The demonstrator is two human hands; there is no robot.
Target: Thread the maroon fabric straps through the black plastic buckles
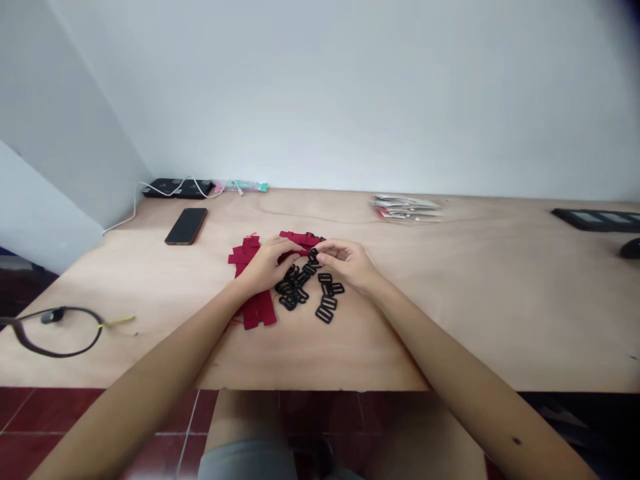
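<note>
My right hand (351, 262) pinches a small black slider buckle (313, 256) between thumb and fingertips. Close by, my left hand (274, 261) closes its thumb and fingers on a short piece of red webbing (303, 253), its end meeting the buckle. More red webbing pieces (258, 310) lie under and beside my left hand. Below the hands is a heap of black buckles (292, 291), partly overlapping. Several loose rectangular slider buckles (326, 309) rest to the right of that heap. Red pieces with black buckles on them (295, 237) lie just beyond my fingers.
On the wooden table (480, 300), a phone (187, 226) lies at the left, with black boxes (177, 188) and a white cable behind it. A black looped cord (80, 353) sits front left. Flat packets (407, 207) are near the wall; a black tray (597, 219) is far right.
</note>
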